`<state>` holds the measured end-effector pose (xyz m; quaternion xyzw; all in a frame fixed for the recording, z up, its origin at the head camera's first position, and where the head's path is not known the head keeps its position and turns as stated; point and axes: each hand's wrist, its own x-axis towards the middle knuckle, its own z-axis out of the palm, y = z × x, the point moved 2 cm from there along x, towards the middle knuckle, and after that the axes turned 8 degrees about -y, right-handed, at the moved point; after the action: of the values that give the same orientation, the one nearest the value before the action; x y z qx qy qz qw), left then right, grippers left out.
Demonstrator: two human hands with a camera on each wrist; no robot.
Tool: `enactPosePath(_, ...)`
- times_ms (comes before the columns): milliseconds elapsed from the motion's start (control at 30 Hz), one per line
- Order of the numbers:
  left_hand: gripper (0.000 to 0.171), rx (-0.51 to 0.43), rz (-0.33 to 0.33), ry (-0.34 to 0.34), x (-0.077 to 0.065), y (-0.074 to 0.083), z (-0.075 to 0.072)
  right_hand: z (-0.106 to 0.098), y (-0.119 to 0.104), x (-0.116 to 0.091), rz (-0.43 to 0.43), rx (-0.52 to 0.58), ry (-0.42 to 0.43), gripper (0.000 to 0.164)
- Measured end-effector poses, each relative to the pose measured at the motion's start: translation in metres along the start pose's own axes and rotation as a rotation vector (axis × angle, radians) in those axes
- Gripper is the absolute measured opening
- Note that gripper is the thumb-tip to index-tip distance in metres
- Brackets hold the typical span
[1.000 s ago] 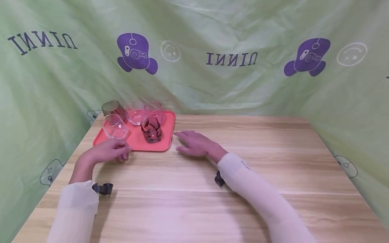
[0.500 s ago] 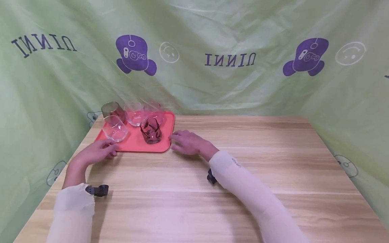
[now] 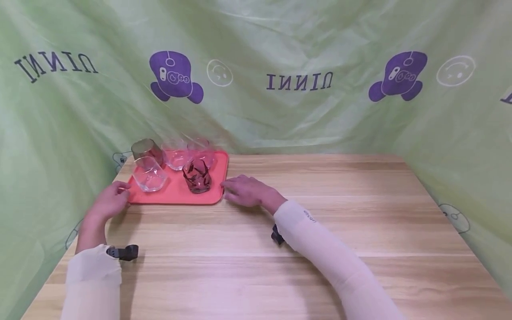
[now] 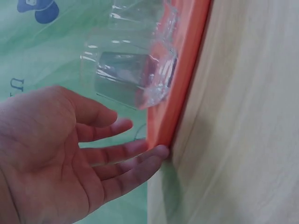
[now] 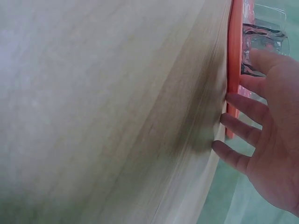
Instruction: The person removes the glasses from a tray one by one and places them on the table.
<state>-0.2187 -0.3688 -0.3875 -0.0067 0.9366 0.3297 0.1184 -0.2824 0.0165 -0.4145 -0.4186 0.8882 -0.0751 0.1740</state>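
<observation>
Five in all on the tray (image 3: 176,197): smoky glass (image 3: 147,151) at its far left corner, clear glass (image 3: 150,174) at its near left, second clear glass (image 3: 175,156) along its far edge, pink-tinged glass (image 3: 201,150) at its far right, dark glass (image 3: 198,177) at its near right. Done, to judge by that: every glass in sight aboard. Not yet done: any firm hold on the tray, resting on the bench (image 3: 240,275) between both hands. Left hand (image 3: 110,201) at the tray's near left corner, fingers (image 4: 131,178) only slightly bent, tips touching the rim, nothing gripped. Right hand (image 3: 247,191) at the tray's right side, fingers spread and nearly straight, nothing gripped; contact at each tip hard to tell.

Tray in red, plastic by the look of it, smooth, shallow, round-cornered. Clear glass angular, thick-looking at the base; dark glass boldly faceted; smoky glass plainer and rounder. Bench in pale wood grain. Behind the tray, creased green cloth (image 3: 312,44) printed in purple.
</observation>
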Motion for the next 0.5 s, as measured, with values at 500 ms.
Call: enactPosePath(500, 0.062, 0.037, -0.060, -0.024, 0.027, -0.007, -0.002, -0.002, -0.002, 0.000, 0.052, -0.037, -0.038, 0.057)
